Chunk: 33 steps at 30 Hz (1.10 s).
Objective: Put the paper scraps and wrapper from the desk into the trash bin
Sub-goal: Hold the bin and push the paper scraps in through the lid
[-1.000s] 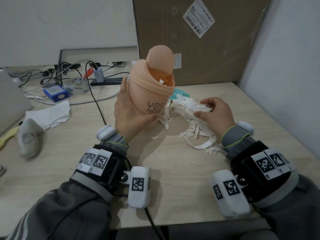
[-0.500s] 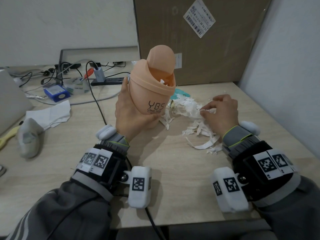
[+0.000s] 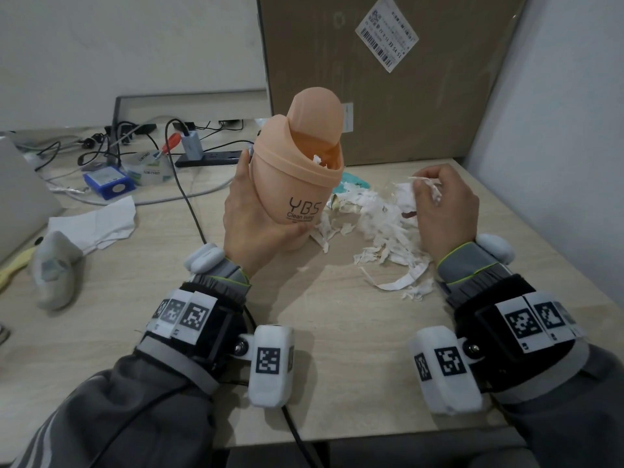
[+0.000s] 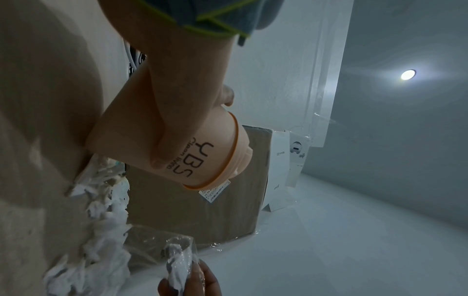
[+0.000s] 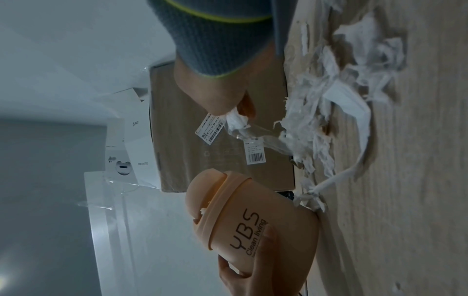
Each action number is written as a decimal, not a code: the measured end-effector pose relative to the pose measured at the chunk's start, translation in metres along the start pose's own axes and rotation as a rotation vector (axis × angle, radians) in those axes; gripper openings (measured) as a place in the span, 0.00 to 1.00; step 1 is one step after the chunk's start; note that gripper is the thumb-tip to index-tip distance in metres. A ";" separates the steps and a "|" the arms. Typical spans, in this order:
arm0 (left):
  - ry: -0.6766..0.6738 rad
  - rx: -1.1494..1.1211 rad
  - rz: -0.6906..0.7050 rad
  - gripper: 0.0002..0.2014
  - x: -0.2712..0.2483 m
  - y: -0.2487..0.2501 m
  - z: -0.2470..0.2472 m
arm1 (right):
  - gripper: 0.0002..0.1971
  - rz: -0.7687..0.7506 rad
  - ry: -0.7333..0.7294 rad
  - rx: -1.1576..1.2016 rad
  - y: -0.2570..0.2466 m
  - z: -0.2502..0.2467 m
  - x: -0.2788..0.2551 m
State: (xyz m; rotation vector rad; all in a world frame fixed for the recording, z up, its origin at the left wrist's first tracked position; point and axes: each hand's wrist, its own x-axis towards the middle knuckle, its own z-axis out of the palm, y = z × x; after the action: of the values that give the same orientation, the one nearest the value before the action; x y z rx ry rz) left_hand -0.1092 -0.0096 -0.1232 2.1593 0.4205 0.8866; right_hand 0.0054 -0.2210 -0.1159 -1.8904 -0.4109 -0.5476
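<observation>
My left hand (image 3: 256,224) grips a small peach trash bin (image 3: 300,177) marked YBS, tilted toward the right with its flap lid swung up; white scraps show in its mouth. The bin (image 4: 177,148) fills the left wrist view. My right hand (image 3: 442,211) is lifted above the desk, pinching a bunch of white paper scraps (image 3: 425,190) and a clear wrapper (image 5: 243,130). A pile of torn white paper scraps (image 3: 381,231) lies on the wooden desk (image 3: 337,332) between bin and right hand. A teal wrapper (image 3: 351,184) peeks out behind the bin.
A large cardboard box (image 3: 388,79) stands against the wall behind the pile. Cables, a power strip (image 3: 209,157), a blue box (image 3: 108,180) and tape rolls crowd the back left. A white tissue (image 3: 94,224) and a grey object (image 3: 54,265) lie at left.
My right hand closed on a bunch of scraps in the pile and lifted it up off the desk. The left hand and the bin stayed in place.
</observation>
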 end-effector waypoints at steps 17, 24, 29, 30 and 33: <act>-0.018 0.000 0.018 0.69 0.000 -0.001 0.000 | 0.15 0.205 -0.159 0.170 0.009 0.005 0.001; -0.048 0.055 0.084 0.68 0.002 -0.006 0.002 | 0.04 0.188 0.001 0.276 0.003 0.003 0.003; -0.095 0.096 0.161 0.67 0.000 -0.004 0.002 | 0.05 0.114 0.060 0.493 -0.009 0.000 0.001; -0.109 0.097 0.178 0.67 0.000 -0.003 0.003 | 0.05 0.084 0.048 0.500 -0.012 -0.001 0.000; -0.146 0.087 0.221 0.67 -0.003 -0.001 0.003 | 0.05 -0.004 -0.030 0.506 -0.018 -0.001 -0.005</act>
State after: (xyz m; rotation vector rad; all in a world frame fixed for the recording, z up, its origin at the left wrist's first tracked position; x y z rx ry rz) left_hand -0.1093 -0.0119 -0.1264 2.3661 0.1514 0.8346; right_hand -0.0083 -0.2150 -0.1046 -1.4124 -0.5191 -0.3739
